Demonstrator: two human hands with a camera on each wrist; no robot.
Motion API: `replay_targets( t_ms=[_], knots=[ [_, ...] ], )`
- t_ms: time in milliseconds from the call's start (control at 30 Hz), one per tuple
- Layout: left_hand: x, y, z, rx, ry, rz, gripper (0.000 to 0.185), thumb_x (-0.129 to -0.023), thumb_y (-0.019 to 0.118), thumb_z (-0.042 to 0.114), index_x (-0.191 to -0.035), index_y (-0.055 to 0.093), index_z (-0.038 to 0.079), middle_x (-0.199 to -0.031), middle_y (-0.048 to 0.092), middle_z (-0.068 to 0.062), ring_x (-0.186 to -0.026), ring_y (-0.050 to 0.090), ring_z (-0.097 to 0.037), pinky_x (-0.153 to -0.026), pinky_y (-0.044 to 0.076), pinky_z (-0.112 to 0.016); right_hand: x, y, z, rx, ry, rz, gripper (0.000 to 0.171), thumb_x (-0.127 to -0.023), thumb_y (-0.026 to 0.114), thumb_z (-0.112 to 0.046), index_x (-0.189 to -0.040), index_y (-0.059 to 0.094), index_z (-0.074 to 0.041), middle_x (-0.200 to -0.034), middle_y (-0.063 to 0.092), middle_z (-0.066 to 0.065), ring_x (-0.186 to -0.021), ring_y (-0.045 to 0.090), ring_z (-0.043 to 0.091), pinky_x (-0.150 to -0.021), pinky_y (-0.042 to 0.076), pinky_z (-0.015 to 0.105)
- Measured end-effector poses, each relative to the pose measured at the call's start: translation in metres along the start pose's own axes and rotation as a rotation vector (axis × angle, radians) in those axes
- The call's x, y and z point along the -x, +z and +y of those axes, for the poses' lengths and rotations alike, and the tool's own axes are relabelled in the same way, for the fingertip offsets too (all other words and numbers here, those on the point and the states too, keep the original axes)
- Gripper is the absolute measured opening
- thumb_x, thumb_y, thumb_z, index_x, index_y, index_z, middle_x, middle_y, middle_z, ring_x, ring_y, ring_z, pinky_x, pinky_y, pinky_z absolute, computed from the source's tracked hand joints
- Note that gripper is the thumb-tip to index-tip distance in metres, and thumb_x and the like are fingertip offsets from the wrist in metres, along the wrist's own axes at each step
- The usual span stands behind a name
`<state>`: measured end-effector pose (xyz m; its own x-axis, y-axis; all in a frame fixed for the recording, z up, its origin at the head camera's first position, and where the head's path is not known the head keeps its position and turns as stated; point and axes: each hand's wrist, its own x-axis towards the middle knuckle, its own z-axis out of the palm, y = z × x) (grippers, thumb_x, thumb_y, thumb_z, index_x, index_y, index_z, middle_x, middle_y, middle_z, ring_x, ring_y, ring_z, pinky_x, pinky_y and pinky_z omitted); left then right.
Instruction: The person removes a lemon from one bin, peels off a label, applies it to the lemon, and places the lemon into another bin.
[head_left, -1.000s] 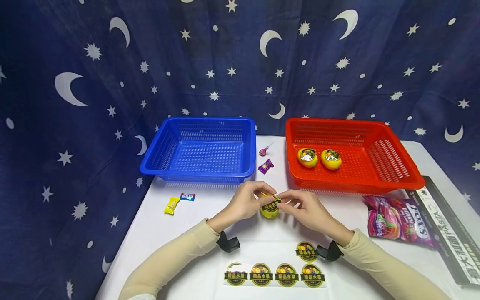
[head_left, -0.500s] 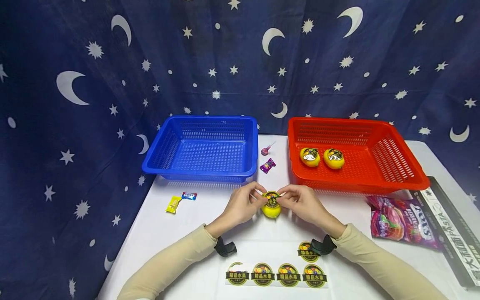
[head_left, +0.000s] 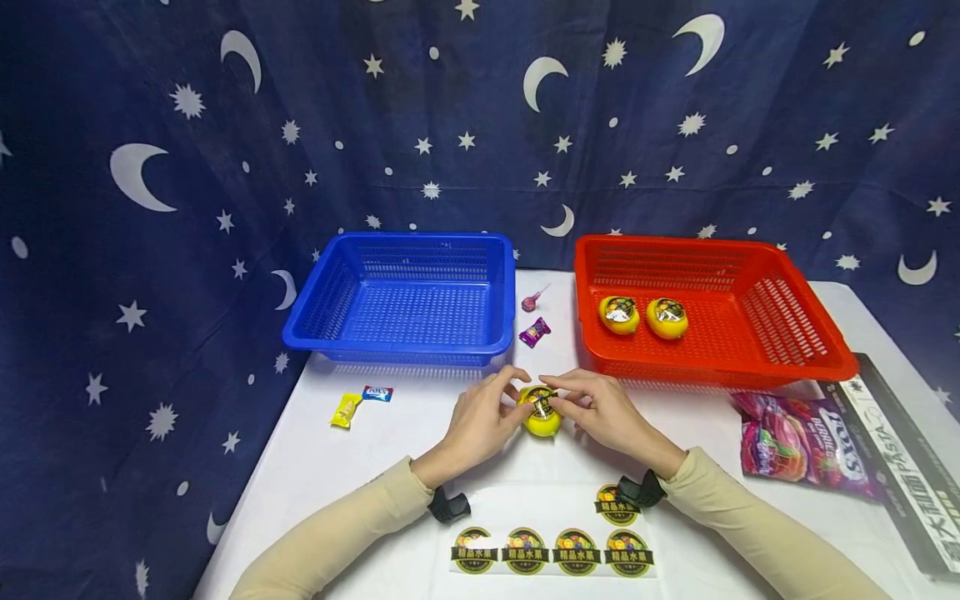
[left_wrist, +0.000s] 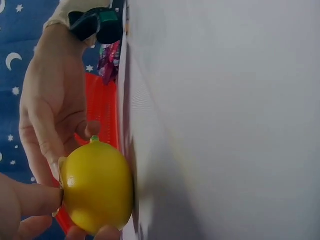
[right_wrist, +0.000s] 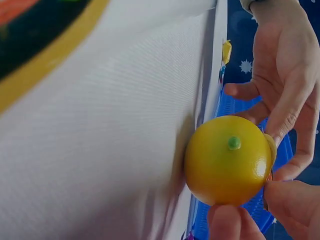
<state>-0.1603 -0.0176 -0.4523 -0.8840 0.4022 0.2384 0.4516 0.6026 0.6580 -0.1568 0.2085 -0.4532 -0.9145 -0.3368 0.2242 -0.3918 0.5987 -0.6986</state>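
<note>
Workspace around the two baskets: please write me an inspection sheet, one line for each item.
Surface: white table.
Job's things: lemon bearing a round sticker; sticker sheet; two labelled lemons in the red basket.
Clutter: blue basket, wrapped candies, lollipop, snack bag, box.
Grippers: left hand and right hand pinch the lemon.
Cables: nothing seen.
Surroundings: star-and-moon curtain.

Table clutter around the work spot, starry blue backdrop behind.

Blue basket back left; red basket back right, two stickered lemons inside. Between baskets: lollipop, purple candy. Left: yellow candy, blue-white candy. Near edge: sticker sheet. Right: purple snack bag, long box, possibly pasta.
</note>
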Motion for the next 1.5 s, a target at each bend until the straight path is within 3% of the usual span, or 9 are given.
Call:
replay_targets(
  t_ms=[200, 533, 700, 800, 1000, 1067, 1133, 1300, 1500],
  knots=[
    [0.006, 0.002, 0.0, -0.07, 0.053, 0.056, 0.024, -0.096, 0.072, 0.028, -0.119, 0.07, 0.023, -0.109, 0.078, 0.0, -0.081, 0.076, -0.011, -0.075, 0.054, -0.034, 0.003, 0.001, 0.0, 0.063, -0.033, -0.027, 0.035, -0.093, 0.075, -0.016, -0.127, 0.074, -0.018, -0.107, 0.075, 0.0, -0.079, 0.061, 0.004, -0.071, 0.048, 0.023],
    [0.006, 0.003, -0.001, -0.088, 0.095, 0.037, 0.026, -0.095, 0.074, 0.025, -0.12, 0.077, 0.02, -0.121, 0.076, -0.002, -0.086, 0.078, -0.017, -0.065, 0.056, -0.029, 0.007, 0.004, -0.001, 0.168, -0.104, -0.09, 0.037, -0.1, 0.065, -0.017, -0.137, 0.067, -0.013, -0.118, 0.073, 0.0, -0.109, 0.069, 0.017, -0.093, 0.055, 0.041],
    [0.005, 0.002, -0.002, 0.008, 0.061, -0.001, 0.031, -0.094, 0.075, 0.029, -0.122, 0.075, 0.017, -0.123, 0.074, -0.005, -0.087, 0.078, -0.014, -0.07, 0.059, -0.027, 0.007, 0.001, 0.001, 0.0, -0.063, -0.131, 0.039, -0.099, 0.068, -0.025, -0.137, 0.067, -0.015, -0.13, 0.071, 0.007, -0.078, 0.072, 0.013, -0.074, 0.057, 0.03],
    [0.004, 0.003, -0.003, 0.047, 0.047, 0.006, 0.033, -0.092, 0.076, 0.029, -0.122, 0.075, 0.014, -0.122, 0.074, -0.006, -0.097, 0.076, -0.018, -0.082, 0.062, -0.034, 0.007, 0.0, 0.002, -0.126, -0.008, -0.19, 0.043, -0.099, 0.068, -0.026, -0.139, 0.064, -0.011, -0.136, 0.067, 0.016, -0.058, 0.067, 0.013, -0.06, 0.056, 0.026],
    [0.001, 0.003, -0.004, 0.017, 0.056, 0.014, 0.034, -0.09, 0.078, 0.031, -0.119, 0.075, 0.014, -0.121, 0.074, -0.005, -0.109, 0.072, -0.023, -0.088, 0.061, -0.036, 0.004, 0.0, 0.004, -0.201, 0.06, -0.244, 0.051, -0.096, 0.073, -0.026, -0.143, 0.061, -0.009, -0.132, 0.069, 0.017, -0.065, 0.07, 0.015, -0.061, 0.059, 0.029],
    [0.0, 0.003, -0.004, -0.001, 0.065, 0.004, 0.034, -0.09, 0.078, 0.032, -0.119, 0.076, 0.014, -0.122, 0.074, -0.005, -0.107, 0.073, -0.023, -0.082, 0.061, -0.034, 0.003, 0.001, 0.004, -0.183, 0.063, -0.233, 0.056, -0.091, 0.079, -0.029, -0.141, 0.062, -0.011, -0.128, 0.072, 0.013, -0.073, 0.072, 0.012, -0.065, 0.059, 0.027],
    [-0.002, 0.002, -0.004, -0.017, 0.073, -0.005, 0.034, -0.09, 0.078, 0.033, -0.118, 0.076, 0.015, -0.122, 0.074, -0.004, -0.104, 0.074, -0.022, -0.077, 0.06, -0.031, 0.0, 0.004, 0.003, -0.115, 0.046, -0.213, 0.062, -0.084, 0.085, -0.034, -0.14, 0.064, -0.015, -0.109, 0.076, 0.005, -0.074, 0.067, 0.008, -0.065, 0.054, 0.023],
    [-0.006, 0.0, 0.003, -0.009, 0.066, -0.012, 0.034, -0.088, 0.081, 0.03, -0.118, 0.077, 0.016, -0.114, 0.077, -0.003, -0.094, 0.077, -0.016, -0.065, 0.054, -0.021, -0.005, 0.005, -0.001, 0.051, 0.039, -0.172, 0.065, -0.075, 0.091, -0.042, -0.134, 0.069, -0.027, -0.075, 0.064, -0.011, -0.065, 0.054, 0.007, -0.055, 0.038, 0.02],
    [-0.012, -0.01, 0.029, 0.089, 0.112, 0.012, 0.035, -0.095, 0.073, 0.035, -0.124, 0.076, 0.016, -0.117, 0.078, -0.004, -0.086, 0.079, -0.015, -0.064, 0.053, -0.014, 0.008, -0.045, -0.023, 0.03, 0.107, -0.157, 0.065, -0.075, 0.09, -0.043, -0.132, 0.069, -0.021, -0.106, 0.077, -0.003, -0.076, 0.067, 0.007, -0.062, 0.053, 0.024]
  ],
)
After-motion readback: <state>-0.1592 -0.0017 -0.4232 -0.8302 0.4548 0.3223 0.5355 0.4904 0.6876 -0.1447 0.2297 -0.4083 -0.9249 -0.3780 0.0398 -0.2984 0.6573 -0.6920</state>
